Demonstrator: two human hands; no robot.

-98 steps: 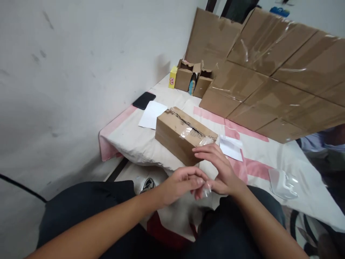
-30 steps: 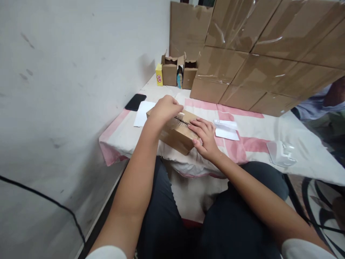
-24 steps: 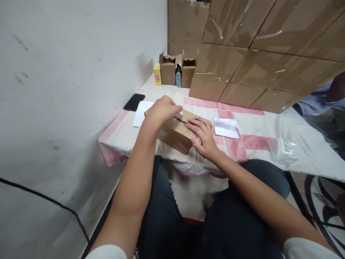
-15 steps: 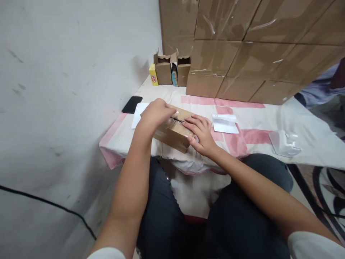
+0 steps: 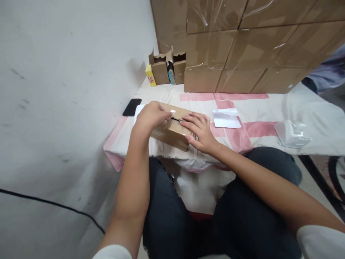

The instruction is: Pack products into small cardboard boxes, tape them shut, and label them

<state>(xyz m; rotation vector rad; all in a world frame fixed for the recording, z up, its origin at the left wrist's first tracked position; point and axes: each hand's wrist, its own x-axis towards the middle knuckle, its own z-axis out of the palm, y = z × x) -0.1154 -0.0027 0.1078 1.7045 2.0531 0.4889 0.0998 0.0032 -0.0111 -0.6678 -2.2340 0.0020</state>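
Observation:
A brown cardboard box (image 5: 167, 137) lies on the cloth-covered table in front of me, with clear tape on its top. A dark, ragged line (image 5: 176, 119) runs along the middle of that top face, between my hands. At its left end my left hand (image 5: 151, 117) is closed, thumb and fingers pinched together against the box; what they hold, if anything, is hidden. My right hand (image 5: 201, 132) rests over the box's right end, fingers stretched out across the top and thumb by the front edge.
Taped cardboard boxes (image 5: 231, 54) are stacked behind. Small open cartons (image 5: 160, 73) and a yellow packet (image 5: 150, 75) stand back left. A black phone (image 5: 132, 107) lies near the wall, folded white paper (image 5: 226, 118) and a white tape dispenser-like object (image 5: 291, 135) to the right.
My left hand has drawn slightly left along the box top, showing more of the dark line. My right hand keeps its place on the box. The whole view has shifted a little.

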